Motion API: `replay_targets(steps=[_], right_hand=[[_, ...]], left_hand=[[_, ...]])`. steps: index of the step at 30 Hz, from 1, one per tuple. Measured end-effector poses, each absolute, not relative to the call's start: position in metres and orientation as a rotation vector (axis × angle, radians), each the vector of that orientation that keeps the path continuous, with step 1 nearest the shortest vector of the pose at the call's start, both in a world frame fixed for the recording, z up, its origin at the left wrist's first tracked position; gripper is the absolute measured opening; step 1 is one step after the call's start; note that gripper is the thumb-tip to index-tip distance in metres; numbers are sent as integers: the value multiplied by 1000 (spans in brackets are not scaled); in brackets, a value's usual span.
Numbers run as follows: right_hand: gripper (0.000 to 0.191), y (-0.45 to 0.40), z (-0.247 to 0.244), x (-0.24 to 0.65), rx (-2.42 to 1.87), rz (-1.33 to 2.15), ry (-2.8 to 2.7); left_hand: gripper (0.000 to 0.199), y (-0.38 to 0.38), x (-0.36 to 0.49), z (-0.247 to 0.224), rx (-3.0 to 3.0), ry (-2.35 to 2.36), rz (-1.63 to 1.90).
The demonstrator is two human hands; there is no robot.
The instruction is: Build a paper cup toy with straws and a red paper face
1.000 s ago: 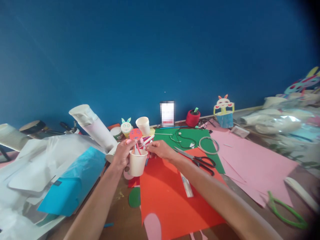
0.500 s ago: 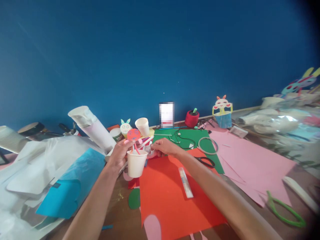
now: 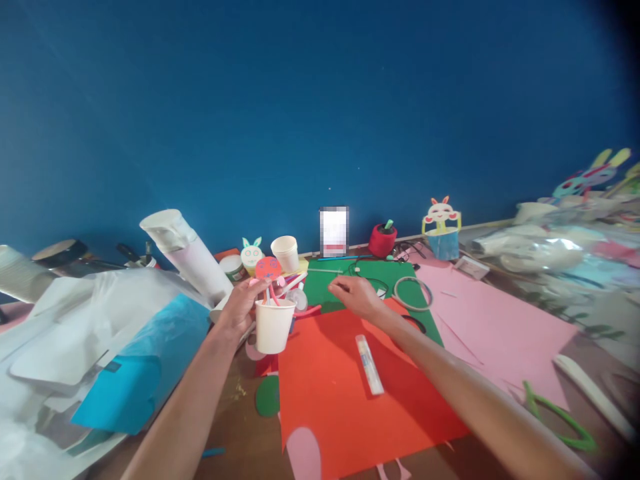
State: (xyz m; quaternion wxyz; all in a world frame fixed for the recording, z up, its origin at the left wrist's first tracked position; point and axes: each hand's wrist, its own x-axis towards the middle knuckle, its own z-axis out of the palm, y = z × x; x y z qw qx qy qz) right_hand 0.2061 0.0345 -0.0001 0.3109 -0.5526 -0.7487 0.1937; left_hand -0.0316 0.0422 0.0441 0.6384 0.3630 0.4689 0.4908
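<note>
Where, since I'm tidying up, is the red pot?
Right of centre in the head view, the red pot stands near the blue wall, between the bright panel and the blue cup.

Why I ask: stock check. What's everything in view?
Wall: 1, blue, back
Table: 1, brown, beneath
Red sheet: 1, red, centre
Green sheet: 1, green, behind red
Pink sheets: several, pink, right
Roll: 1, white, left
Wrap: uncounted, white, left
Card: 1, blue, left
Cup: 1, white, left hand
Face: 1, red, above cup
Cup stack: 1, white, back
Screen: 1, white, back
Pot: 1, red, back
Rabbits: 3, multicoloured, back
Tube: 1, clear, red sheet
Ring: 1, grey, green sheet
Handle: 1, black, right
Loop: 1, green, right
Bags: uncounted, clear, right
Scraps, others: uncounted, mixed, around
Left hand: 1, gripping cup
Right hand: 1, over green sheet
</note>
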Motion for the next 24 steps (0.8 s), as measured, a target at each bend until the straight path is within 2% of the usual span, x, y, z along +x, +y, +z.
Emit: replay_targets(steps=[6,12,24], right_hand=[[32,-6,-10,242,-1677,329,-2012],[28,-11,-8,265,-1872,142,-2226],[25,-14,7,299,-1919,326,-2325]], left_hand=[[23,40,-27,43,826,1032,1119],[24,38,-28,45,836,1047,1104],[27,42,-32,40,873,1040,1104]])
